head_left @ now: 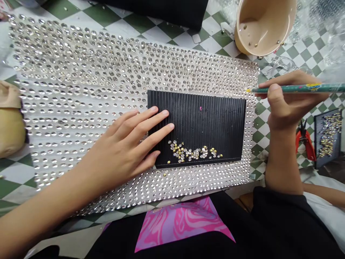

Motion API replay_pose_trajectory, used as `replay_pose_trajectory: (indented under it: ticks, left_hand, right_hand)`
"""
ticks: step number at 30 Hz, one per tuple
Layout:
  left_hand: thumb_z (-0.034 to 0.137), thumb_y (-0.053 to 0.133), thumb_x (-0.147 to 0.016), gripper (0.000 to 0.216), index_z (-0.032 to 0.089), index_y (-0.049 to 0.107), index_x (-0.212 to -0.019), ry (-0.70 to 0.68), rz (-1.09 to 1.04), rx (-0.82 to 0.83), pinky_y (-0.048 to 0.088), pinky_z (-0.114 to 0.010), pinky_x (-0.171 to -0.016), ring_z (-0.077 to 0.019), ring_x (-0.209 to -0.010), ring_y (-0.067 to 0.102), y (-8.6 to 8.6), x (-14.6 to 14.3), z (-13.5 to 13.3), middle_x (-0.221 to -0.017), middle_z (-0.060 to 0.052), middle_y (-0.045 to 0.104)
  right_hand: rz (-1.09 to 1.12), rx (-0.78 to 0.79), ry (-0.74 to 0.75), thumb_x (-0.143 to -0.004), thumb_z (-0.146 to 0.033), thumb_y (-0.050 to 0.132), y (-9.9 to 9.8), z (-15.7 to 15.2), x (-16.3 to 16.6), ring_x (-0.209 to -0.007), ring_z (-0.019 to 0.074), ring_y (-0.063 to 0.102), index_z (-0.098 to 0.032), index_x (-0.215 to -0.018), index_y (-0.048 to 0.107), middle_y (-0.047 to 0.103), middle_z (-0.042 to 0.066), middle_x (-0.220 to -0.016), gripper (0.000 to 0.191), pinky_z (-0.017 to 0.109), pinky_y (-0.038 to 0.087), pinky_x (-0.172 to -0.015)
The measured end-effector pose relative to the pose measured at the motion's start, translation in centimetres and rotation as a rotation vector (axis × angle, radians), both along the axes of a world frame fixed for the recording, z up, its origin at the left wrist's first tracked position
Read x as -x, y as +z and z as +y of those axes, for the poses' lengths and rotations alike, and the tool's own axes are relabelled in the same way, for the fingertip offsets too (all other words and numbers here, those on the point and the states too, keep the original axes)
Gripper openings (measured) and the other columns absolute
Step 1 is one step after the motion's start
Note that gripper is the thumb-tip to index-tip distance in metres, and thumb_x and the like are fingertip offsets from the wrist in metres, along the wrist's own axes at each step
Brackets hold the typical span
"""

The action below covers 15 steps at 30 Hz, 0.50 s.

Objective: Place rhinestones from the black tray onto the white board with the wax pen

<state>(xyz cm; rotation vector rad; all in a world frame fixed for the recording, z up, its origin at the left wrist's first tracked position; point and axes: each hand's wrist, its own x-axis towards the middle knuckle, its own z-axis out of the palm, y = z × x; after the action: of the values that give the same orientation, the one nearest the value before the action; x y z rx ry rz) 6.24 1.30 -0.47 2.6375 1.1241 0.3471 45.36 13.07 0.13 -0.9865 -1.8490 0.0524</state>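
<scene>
My left hand [134,140] lies flat with fingers spread, the fingertips resting on the left side of a black ridged tray [196,122]. Loose rhinestones [194,153], clear on top and gold behind, are gathered along the tray's near edge. Under the tray spreads a white sheet [81,122] covered with rows of clear rhinestones. My right hand [285,95] is closed around a green pencil-like stick [296,88]. Its yellow tip is over the sheet's right edge, just past the tray's far right corner. Whether a stone is on the tip, I cannot tell.
A beige bowl [265,28] with a few stones stands at the back right. Red-handled pliers [305,140] and a second tray [327,138] of stones lie right. A black object [167,12] is at the back, a tan and yellow one [10,122] at left.
</scene>
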Motion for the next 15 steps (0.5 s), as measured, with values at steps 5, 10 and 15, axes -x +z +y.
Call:
replay_pose_trajectory:
  ticks: [5, 10, 15]
  left_hand:
    - [0.03, 0.049, -0.113, 0.081, 0.038, 0.003, -0.18, -0.012, -0.013, -0.013, 0.047, -0.054, -0.139, -0.0294, -0.166, 0.049, -0.11, 0.07, 0.08, -0.176, -0.007, 0.051]
    - [0.028, 0.048, -0.114, 0.081, 0.035, 0.003, -0.18, -0.007, -0.013, -0.043, 0.044, -0.053, -0.14, -0.0293, -0.167, 0.047, -0.2, 0.04, 0.02, -0.177, -0.008, 0.05]
    - [0.028, 0.05, -0.113, 0.081, 0.037, 0.006, -0.18, -0.008, -0.013, -0.028, 0.044, -0.051, -0.14, -0.0284, -0.167, 0.047, -0.08, 0.01, 0.05, -0.178, -0.006, 0.049]
  right_hand:
    - [-0.049, 0.034, 0.033, -0.089, -0.014, 0.075, -0.23, 0.0, -0.32, -0.055, 0.0152, 0.071, -0.02, -0.078, 0.081, 0.079, 0.003, -0.068, 0.014, 0.031, 0.055, -0.057]
    - [0.03, 0.04, 0.009, -0.092, -0.028, 0.078, 0.05, -0.12, 0.21, -0.054, 0.0156, 0.069, -0.022, -0.077, 0.081, 0.079, 0.002, -0.067, 0.017, 0.033, 0.053, -0.056]
    - [0.093, 0.013, 0.018, -0.092, -0.029, 0.08, 0.51, -0.24, 0.58, -0.054, 0.0133, 0.068, -0.022, -0.076, 0.08, 0.078, 0.0, -0.067, 0.017, 0.029, 0.049, -0.055]
